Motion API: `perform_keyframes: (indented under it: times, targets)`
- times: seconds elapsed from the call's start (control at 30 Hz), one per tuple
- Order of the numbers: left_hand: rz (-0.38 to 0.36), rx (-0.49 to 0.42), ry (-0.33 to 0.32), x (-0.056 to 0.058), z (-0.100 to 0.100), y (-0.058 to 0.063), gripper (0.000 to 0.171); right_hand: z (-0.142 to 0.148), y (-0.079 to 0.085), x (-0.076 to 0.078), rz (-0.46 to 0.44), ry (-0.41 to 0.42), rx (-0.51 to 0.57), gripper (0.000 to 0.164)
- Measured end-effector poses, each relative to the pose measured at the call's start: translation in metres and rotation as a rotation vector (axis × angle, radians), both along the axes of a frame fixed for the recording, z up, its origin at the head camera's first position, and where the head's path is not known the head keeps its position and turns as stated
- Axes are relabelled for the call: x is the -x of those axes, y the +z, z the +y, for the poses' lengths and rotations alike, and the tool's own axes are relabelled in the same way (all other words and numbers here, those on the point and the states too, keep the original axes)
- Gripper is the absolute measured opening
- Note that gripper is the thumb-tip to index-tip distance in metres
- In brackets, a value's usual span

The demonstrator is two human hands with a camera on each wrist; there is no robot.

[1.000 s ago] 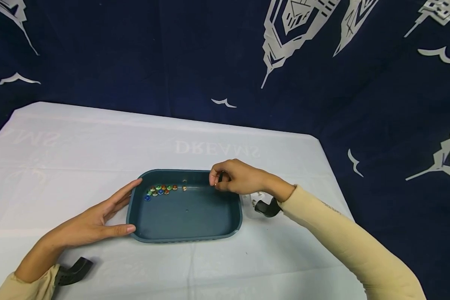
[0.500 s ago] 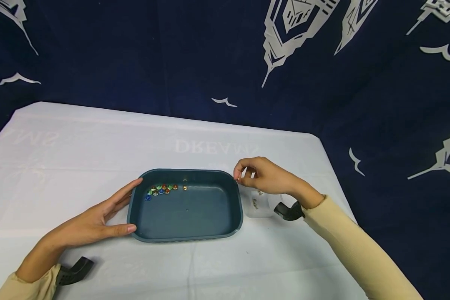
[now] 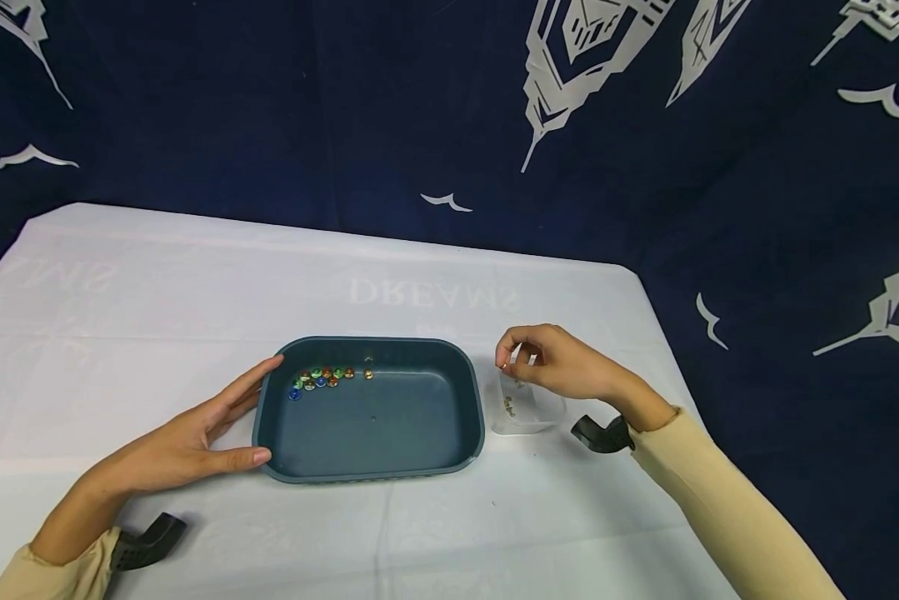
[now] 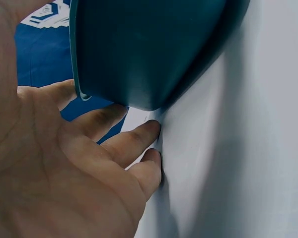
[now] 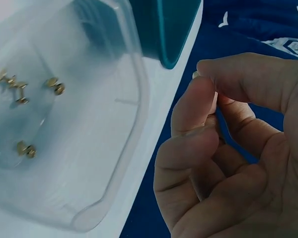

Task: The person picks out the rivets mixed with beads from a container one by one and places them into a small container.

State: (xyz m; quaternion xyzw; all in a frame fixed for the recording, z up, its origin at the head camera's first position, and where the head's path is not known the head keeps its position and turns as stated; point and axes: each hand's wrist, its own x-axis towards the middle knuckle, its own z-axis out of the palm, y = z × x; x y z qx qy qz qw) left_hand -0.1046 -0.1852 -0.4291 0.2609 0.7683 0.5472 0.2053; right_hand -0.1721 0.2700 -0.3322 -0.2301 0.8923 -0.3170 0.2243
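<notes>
In the head view my left hand (image 3: 172,442) rests against the left end of a dark teal tray (image 3: 367,442), fingers fairly straight, thumb at the near corner. Several colourful glass marbles (image 3: 317,377) lie in the tray's far left part. My right hand (image 3: 561,362) hovers over the far edge of a clear plastic container (image 3: 531,421). Its thumb and index finger pinch a tiny pale gold piece (image 5: 195,75), mostly hidden by the fingertips. Several small double-headed brass studs (image 5: 55,86) lie inside the container in the right wrist view.
A white cloth (image 3: 194,283) with faint lettering covers the table. Behind it hangs a dark blue backdrop (image 3: 269,100) with white prints. The container stands just right of the tray. Black curved pieces (image 3: 149,542) stick out at both wrists.
My right hand has moved right, from above the tray's far right corner to above the clear container, its fingertips still pinched. My left hand and the tray have stayed put.
</notes>
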Motion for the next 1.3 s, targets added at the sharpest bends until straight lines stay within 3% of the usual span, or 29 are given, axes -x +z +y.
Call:
perform_keyframes:
  times: [0.67, 1.3]
  targets:
    - [0.003, -0.007, -0.001, -0.001, 0.001, 0.0, 0.097, 0.022, -0.015, -0.005, 0.008, 0.011, -0.04, 0.015]
    - [0.013, -0.003, -0.001, 0.0, 0.001, 0.0, 0.096, 0.023, -0.013, -0.005, 0.039, 0.014, -0.039, 0.02]
